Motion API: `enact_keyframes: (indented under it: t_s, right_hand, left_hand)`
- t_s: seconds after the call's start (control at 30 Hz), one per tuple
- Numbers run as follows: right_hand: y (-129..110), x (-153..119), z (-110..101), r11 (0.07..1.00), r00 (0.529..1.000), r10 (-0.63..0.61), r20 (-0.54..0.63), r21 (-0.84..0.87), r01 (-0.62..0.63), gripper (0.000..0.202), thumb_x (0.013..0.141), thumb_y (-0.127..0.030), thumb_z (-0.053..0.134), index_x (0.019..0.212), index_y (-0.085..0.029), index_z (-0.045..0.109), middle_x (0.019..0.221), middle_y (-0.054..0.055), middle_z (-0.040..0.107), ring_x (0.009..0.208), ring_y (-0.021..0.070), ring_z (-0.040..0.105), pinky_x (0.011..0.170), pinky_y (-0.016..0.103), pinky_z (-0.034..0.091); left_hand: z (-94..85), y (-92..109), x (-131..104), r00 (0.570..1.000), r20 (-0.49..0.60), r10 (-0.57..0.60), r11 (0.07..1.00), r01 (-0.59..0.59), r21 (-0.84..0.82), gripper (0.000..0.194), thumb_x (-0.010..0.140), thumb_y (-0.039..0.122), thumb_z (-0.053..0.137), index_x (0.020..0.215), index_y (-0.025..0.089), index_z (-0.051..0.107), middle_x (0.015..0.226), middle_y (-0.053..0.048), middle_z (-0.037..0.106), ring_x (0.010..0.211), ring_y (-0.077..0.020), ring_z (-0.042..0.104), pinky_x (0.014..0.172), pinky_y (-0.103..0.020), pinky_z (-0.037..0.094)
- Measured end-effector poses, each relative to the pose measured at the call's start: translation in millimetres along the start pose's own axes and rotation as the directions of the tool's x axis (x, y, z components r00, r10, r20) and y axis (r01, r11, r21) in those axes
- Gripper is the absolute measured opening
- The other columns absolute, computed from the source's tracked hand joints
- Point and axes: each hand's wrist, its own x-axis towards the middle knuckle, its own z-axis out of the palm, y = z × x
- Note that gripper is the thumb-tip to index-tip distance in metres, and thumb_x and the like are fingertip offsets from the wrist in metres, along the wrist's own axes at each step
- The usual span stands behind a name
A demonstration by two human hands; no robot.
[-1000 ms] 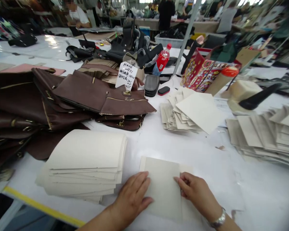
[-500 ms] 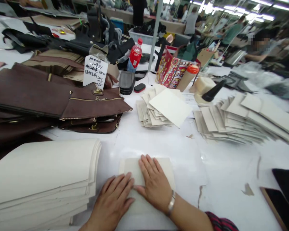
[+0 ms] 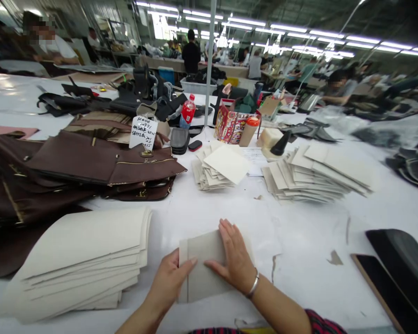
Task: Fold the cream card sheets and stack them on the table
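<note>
A folded off-white sheet (image 3: 207, 266) is between my hands at the table's front middle, with a narrow strip of another layer showing along its left side. My left hand (image 3: 174, 273) grips that left edge, thumb on top and fingers curled underneath. Over the right part of the sheet lies my right hand (image 3: 235, 257), fingers stretched out together and thumb spread toward the middle. A bracelet circles the right wrist. Left of my hands is a stack of large off-white sheets (image 3: 101, 241), bent over at the far side.
Piles of smaller off-white pieces (image 3: 223, 162) and folded panels (image 3: 310, 174) stand beyond my hands. Brown leather bag parts (image 3: 80, 157) cover the left. A bottle (image 3: 187, 111), a patterned bag (image 3: 226, 123) and a black brush-like tool (image 3: 281, 143) stand farther back. Dark flat pieces (image 3: 386, 278) lie right.
My left hand has gone from lying flat to gripping the sheet's left edge. The sheet's left side looks raised. My right hand has shifted slightly right, and the camera view has tilted up.
</note>
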Motion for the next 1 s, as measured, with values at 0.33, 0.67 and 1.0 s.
enact_keyframes:
  t_s: [0.33,0.67,1.0]
  right_hand:
    - [-17.8,15.2,-117.2,0.994,0.956,-0.02,0.294,-0.099,0.051,0.048,0.077,-0.037,0.054,0.12,-0.019,0.041,0.092,0.006,0.063,0.088,0.0205,0.056,0.084,0.036,0.039]
    - [-47.0,17.8,-130.0,0.997,0.921,0.029,0.388,0.051,-0.052,0.034,0.075,-0.048,0.053,0.094,-0.019,0.053,0.083,0.004,0.062,0.074,0.0169,0.056,0.063,0.023,0.035]
    - [-45.5,23.8,-101.7,0.941,0.952,0.023,0.305,0.316,-0.124,0.035,0.083,-0.041,0.04,0.061,-0.016,0.048,0.053,-0.005,0.042,0.051,0.0068,0.038,0.05,0.018,0.026]
  left_hand:
    - [22.9,22.6,-31.3,0.967,0.187,0.173,0.965,-0.204,0.165,0.033,0.077,0.035,0.055,0.105,0.018,0.055,0.09,-0.003,0.063,0.082,-0.0175,0.056,0.075,-0.028,0.044]
    - [45.1,40.5,-47.7,0.968,0.129,0.213,0.923,-0.243,0.299,0.033,0.078,0.042,0.049,0.088,0.013,0.061,0.07,0.0,0.058,0.063,-0.0118,0.047,0.056,-0.02,0.037]
    - [48.1,46.2,-49.8,0.985,0.046,0.168,0.898,-0.172,0.404,0.036,0.078,0.048,0.046,0.08,0.014,0.06,0.063,0.001,0.055,0.058,-0.0121,0.047,0.051,-0.02,0.035]
